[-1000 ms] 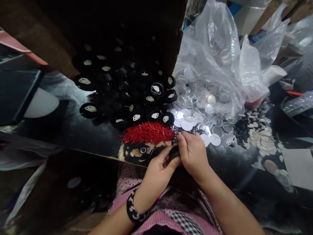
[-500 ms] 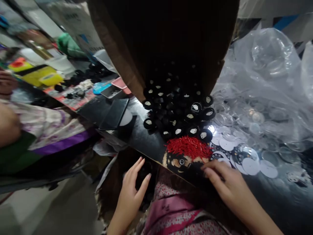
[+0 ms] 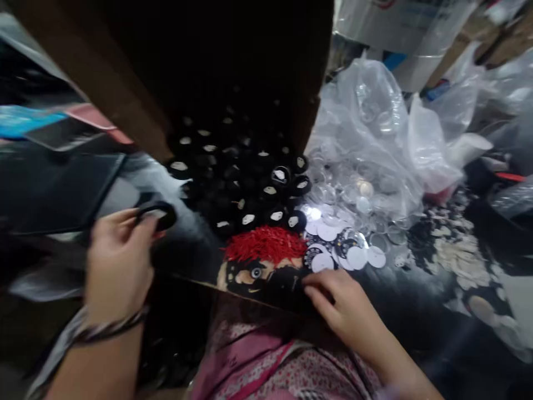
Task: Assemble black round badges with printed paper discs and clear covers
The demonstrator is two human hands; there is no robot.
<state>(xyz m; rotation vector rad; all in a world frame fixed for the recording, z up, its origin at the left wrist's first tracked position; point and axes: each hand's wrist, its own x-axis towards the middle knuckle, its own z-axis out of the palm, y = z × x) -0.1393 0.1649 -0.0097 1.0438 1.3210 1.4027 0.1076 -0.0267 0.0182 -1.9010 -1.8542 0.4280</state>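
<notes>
My left hand (image 3: 120, 250) is closed on a round black case (image 3: 165, 215), raised at the left of the pile. Over the table's front edge, my right hand (image 3: 339, 303) has thumb and forefinger pinched together; whatever may be between them is too small to make out. Just left of its fingertips, a small round metal fitting (image 3: 256, 273) sits on the worn front strip of the table. Behind that lies a heap of thin red pieces (image 3: 266, 244). Round black cases with pale patches (image 3: 249, 219) spill out of a dark carton (image 3: 120, 83).
Right of the red heap lie white and black printed discs (image 3: 322, 261). Beyond them are clear round covers (image 3: 328, 186) and a clear plastic bag (image 3: 370, 128). A dark tray (image 3: 54, 183) and a pink tray (image 3: 94, 116) stand at the left; pale flat pieces (image 3: 462, 255) lie far right.
My left hand was open and low by the table edge; now it is higher, further left and holds a black case. The view has swung right. My right hand stays pinched near the edge.
</notes>
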